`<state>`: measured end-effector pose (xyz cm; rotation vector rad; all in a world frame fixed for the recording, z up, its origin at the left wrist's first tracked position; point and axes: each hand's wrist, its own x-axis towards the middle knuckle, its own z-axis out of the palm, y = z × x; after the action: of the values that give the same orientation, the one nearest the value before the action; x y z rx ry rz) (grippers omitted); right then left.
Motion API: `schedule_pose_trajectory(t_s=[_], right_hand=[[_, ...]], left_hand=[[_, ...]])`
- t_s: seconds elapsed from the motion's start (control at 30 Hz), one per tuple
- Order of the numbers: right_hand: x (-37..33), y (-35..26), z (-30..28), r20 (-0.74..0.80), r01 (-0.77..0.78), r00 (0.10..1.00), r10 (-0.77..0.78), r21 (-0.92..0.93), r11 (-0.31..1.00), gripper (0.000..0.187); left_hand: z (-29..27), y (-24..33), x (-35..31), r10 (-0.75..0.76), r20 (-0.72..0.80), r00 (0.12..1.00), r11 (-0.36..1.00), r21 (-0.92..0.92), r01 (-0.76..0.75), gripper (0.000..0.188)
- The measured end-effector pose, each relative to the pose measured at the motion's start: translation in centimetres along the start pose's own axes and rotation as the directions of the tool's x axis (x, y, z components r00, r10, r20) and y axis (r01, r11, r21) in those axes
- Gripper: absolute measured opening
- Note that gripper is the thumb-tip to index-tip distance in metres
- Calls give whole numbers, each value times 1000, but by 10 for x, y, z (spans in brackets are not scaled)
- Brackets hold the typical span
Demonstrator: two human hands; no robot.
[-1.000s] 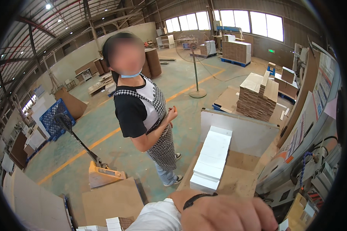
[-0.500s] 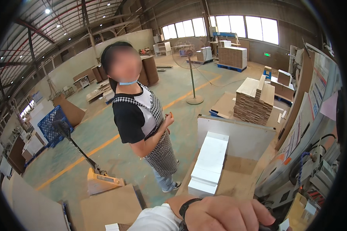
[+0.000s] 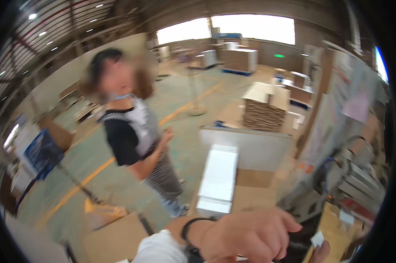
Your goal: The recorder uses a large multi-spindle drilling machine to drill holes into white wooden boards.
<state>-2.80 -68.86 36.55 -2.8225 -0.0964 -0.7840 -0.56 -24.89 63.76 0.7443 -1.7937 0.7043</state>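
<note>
My left hand (image 3: 250,236) reaches across the bottom of the view, with a dark band at the wrist and a white sleeve behind it. Its fingers curl downward and the forefinger points partly out to the right; what they may hold is hidden beneath. Only a bit of my right hand (image 3: 323,252) shows at the lower right, pinching a small white piece (image 3: 317,239) beside a yellowish machine surface (image 3: 336,225). Beyond my left hand, a stack of white panels (image 3: 217,175) lies on a brown board surface (image 3: 255,188).
A co-worker (image 3: 134,131) in a checked apron stands to the left of the panels. An upright white board (image 3: 250,147) edges the surface. Machinery (image 3: 356,179) fills the right side. A yellow pallet jack (image 3: 103,215) and a stand fan (image 3: 193,87) stand on the floor.
The view has swung right and blurred, so the scene sits farther left. My right hand with the white piece has come into sight. The co-worker's head has turned toward the right.
</note>
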Motion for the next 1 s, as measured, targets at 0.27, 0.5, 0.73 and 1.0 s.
schedule_pose_trajectory(t_s=[0.27, 0.5, 0.73, 1.0], right_hand=[[24, -33, 6, 32, -6, 999, 6, 1, 1000, 34], [6, -19, 7, 37, -72, 997, 72, 1, 997, 36], [-1, 3, 8, 92, -29, 995, 33, -38, 999, 36], [23, -32, -9, 169, -3, 985, 23, -119, 993, 36]], left_hand=[[33, 76, 63, -688, -29, 725, 417, 802, 428, 13], [40, 55, 52, -367, -86, 926, 435, 865, 252, 12], [24, 53, 44, -170, 41, 985, 728, 678, 97, 15], [17, 93, 5, -350, -372, 860, 485, 713, 506, 13]])
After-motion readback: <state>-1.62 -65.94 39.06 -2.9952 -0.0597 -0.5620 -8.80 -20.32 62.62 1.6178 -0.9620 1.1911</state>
